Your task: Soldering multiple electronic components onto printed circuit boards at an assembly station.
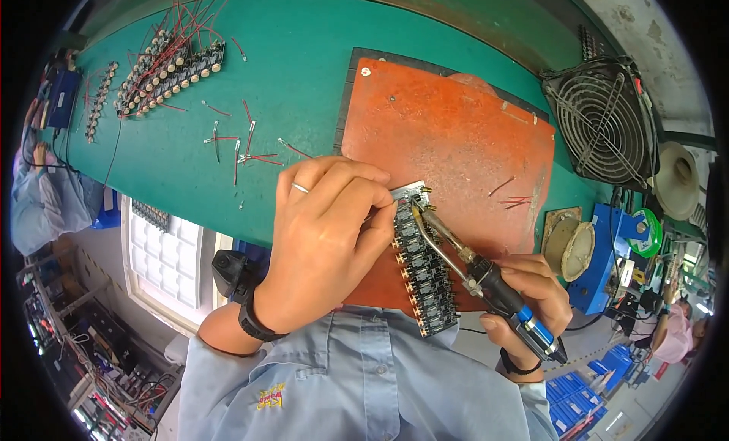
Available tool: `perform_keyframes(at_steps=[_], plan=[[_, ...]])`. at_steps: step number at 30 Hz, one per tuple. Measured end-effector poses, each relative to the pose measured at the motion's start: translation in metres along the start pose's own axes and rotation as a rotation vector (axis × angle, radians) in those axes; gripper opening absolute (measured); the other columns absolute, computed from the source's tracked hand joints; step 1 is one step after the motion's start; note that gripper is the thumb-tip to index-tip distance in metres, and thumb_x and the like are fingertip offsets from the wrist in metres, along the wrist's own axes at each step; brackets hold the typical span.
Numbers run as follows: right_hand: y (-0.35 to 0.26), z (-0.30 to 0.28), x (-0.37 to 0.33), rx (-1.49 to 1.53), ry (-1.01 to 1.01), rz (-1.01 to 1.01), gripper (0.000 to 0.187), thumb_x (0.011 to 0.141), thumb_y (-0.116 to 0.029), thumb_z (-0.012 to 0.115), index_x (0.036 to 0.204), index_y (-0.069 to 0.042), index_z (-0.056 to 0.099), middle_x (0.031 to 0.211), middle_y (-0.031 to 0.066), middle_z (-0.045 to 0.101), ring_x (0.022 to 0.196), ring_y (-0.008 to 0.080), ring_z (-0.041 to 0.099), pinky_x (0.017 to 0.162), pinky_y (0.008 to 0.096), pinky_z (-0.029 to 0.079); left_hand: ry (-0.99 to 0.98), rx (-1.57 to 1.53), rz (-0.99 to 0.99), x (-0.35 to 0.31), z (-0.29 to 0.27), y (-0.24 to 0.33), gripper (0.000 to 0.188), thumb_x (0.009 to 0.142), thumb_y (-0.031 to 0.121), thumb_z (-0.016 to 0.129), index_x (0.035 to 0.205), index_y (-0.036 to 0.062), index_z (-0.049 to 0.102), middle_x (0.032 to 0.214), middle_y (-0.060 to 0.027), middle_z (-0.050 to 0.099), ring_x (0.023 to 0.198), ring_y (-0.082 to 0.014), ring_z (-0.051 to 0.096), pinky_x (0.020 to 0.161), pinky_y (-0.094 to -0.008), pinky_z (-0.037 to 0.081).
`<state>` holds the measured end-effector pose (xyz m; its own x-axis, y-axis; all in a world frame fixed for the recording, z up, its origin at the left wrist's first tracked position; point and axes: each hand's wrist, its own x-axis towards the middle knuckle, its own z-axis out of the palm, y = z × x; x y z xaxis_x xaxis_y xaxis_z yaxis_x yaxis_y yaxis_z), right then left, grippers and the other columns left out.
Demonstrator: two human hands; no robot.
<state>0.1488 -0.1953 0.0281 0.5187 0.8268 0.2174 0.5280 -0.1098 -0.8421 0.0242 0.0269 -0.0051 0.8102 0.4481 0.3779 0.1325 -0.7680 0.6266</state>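
Note:
A long strip of joined circuit boards (427,278), dark with rows of small brass-coloured parts, lies slanted on an orange work mat (448,130). My left hand (326,221) is closed at the strip's far end, fingertips pinched together against its left edge. Whatever sits between those fingertips is hidden. My right hand (535,293) grips a soldering iron (486,278) with a black and blue handle and a thin metal tube fixed alongside. The iron's tip reaches the far end of the strip, just right of my left fingertips.
Short red and black wires (247,141) are scattered on the green table (304,46). Finished-looking board strips with red wires (171,73) lie far left. A black fan (604,122), a round sponge holder (577,251), a blue stand (605,251) and a green solder spool (645,232) line the right.

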Motion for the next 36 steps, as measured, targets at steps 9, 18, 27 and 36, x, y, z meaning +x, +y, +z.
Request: perform_keyframes(at_steps=[9,18,27,36], plan=[[-0.002,0.002,0.005,-0.055,-0.041,-0.018,0.048,0.066,-0.023,0.081,0.101,0.004,0.062,0.095,0.0207,0.066,0.087,0.0319,0.064,0.08,0.0427,0.049,-0.006,0.023,0.014,0.001,0.0,0.0,0.017,0.067,0.0,0.07,0.077,0.0066,0.058,0.091,-0.0033,0.063,0.091,-0.0233,0.057,0.082,-0.0375,0.04],[-0.01,0.0,0.009,-0.111,-0.09,-0.009,0.049,0.066,-0.023,0.081,0.102,0.004,0.062,0.094,0.0208,0.066,0.087,0.0319,0.064,0.08,0.0429,0.049,0.005,0.031,0.019,0.001,0.0,0.0,0.017,0.067,0.0,0.07,0.077,0.007,0.058,0.09,-0.0027,0.062,0.091,-0.0238,0.056,0.081,-0.0373,0.04],[-0.021,-0.001,0.013,-0.192,-0.126,-0.024,0.05,0.065,-0.021,0.083,0.103,0.004,0.062,0.094,0.0216,0.066,0.085,0.0324,0.064,0.078,0.0421,0.05,0.002,0.02,0.017,0.001,0.001,0.001,0.017,0.067,0.0,0.07,0.077,0.007,0.058,0.09,-0.0026,0.062,0.092,-0.0241,0.056,0.081,-0.0373,0.04],[-0.009,-0.009,0.005,-0.079,0.109,-0.112,0.051,0.063,-0.02,0.087,0.101,0.005,0.063,0.09,0.0211,0.067,0.083,0.0335,0.066,0.075,0.0392,0.053,-0.026,0.012,0.005,0.003,-0.001,0.002,0.016,0.067,-0.004,0.07,0.078,0.0042,0.061,0.094,-0.0059,0.066,0.092,-0.0253,0.058,0.081,-0.0349,0.042]])
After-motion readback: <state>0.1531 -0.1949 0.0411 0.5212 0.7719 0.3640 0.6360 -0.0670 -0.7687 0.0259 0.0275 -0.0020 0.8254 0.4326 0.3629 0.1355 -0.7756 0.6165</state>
